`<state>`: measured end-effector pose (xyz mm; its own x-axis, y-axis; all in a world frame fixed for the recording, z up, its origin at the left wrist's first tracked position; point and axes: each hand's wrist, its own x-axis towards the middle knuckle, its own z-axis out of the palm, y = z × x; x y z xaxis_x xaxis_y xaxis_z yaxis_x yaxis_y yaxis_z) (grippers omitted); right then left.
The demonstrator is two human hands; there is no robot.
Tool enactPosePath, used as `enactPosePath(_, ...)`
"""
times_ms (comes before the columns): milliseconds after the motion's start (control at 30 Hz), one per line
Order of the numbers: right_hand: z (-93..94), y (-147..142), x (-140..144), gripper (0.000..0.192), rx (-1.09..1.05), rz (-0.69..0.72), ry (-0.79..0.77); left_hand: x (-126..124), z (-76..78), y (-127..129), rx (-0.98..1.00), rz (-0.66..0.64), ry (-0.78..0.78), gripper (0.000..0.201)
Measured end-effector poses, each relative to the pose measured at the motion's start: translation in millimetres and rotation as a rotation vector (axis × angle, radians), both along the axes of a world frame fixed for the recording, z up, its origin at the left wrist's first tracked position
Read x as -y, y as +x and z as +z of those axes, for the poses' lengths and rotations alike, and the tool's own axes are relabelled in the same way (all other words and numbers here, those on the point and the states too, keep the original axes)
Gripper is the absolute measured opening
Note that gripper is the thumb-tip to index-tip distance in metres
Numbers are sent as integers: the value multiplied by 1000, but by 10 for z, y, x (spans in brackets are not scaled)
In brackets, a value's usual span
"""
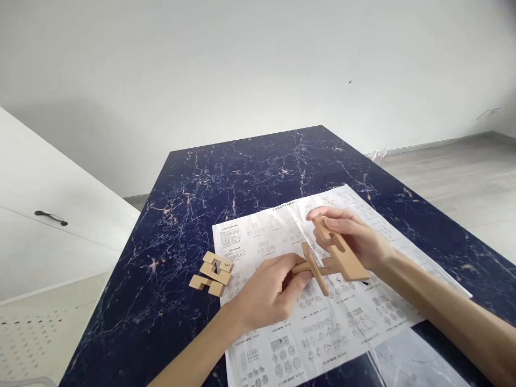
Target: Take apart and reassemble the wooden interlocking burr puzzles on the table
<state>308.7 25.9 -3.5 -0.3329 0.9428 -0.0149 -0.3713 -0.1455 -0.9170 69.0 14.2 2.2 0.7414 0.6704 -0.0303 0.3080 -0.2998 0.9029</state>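
Note:
My left hand is closed around the end of a slim wooden puzzle piece, above the printed sheet. A narrow rounded wooden bar crosses that piece just beyond my fingertips. In my right hand is a broader flat wooden puzzle piece with a slot cut in it, gripped between thumb and fingers. Another wooden length runs between the bar and the flat piece; whether they interlock, I cannot tell. Notched wooden blocks lie grouped left of my left hand, at the sheet's edge.
A large creased instruction sheet with small diagrams lies on the dark blue marbled table. Clear plastic is at the near right. A white cabinet stands left of the table, and a pale wall rises behind.

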Motion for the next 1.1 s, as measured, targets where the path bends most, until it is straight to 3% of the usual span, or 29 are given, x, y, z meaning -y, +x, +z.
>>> enactPosePath(267, -3, -116, 64, 34, 76, 121, 113, 0, -27, 6, -8, -66, 143, 16)
enactPosePath(567, -29, -99, 45, 34, 46, 158, 59, 4, -57, 8, 55, -23, 152, 17)
enactPosePath(900, -91, -50, -10, 29, 33, 232, -19, 6, -85, 17, -17, -78, 195, 20)
enactPosePath(1100, -80, -43, -20, 23, 27, 264, 16, 17, -78, 19, -15, -63, 222, 15)
